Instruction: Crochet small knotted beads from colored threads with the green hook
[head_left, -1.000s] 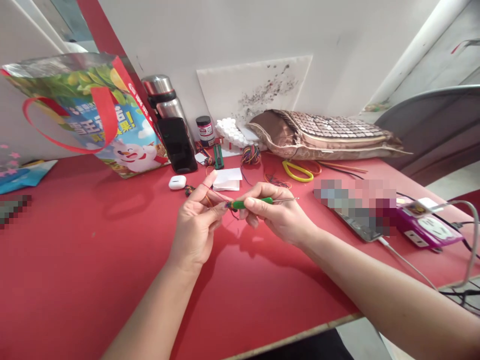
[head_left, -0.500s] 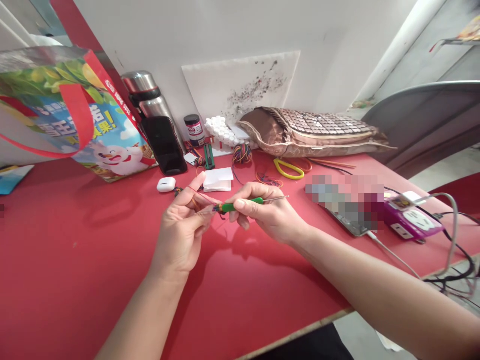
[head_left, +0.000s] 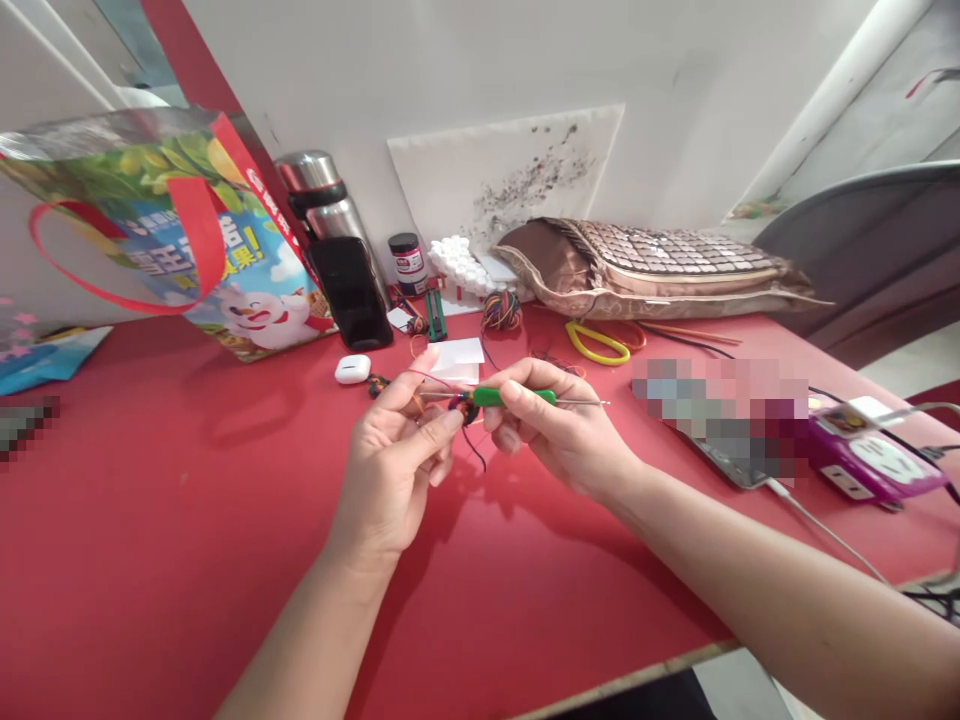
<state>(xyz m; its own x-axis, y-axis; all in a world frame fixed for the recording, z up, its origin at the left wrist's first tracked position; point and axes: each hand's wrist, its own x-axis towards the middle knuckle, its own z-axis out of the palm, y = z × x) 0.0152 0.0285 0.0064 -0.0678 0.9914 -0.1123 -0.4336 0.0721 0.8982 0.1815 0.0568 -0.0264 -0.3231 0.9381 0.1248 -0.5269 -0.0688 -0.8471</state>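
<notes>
My right hand (head_left: 555, 420) grips a crochet hook (head_left: 516, 397) by its green handle. Thin metal shafts stick out at both ends of the handle. Between the thumb and fingers of my left hand (head_left: 405, 440) is pinched a small piece of crochet work (head_left: 466, 408) in dark, multicoloured yarn. The hook's left shaft lies at this piece; whether it passes through a stitch I cannot tell. A reddish strand runs over my raised left index finger, and a dark yarn tail (head_left: 475, 450) hangs below the work.
Behind my hands lie a folded white paper (head_left: 457, 358), a yarn ball (head_left: 502, 311), an earphone case (head_left: 352, 369) and yellow-handled scissors (head_left: 598, 344). A phone (head_left: 352, 292) leans on a steel flask (head_left: 330, 205) beside a shopping bag (head_left: 255, 270). At right are a charging phone (head_left: 705, 430) and purple power strip (head_left: 877, 455).
The view has shifted, so everything sits further right. The hook has moved slightly away from my left fingers, showing its left metal shaft and more of the crochet work and dark tail.
</notes>
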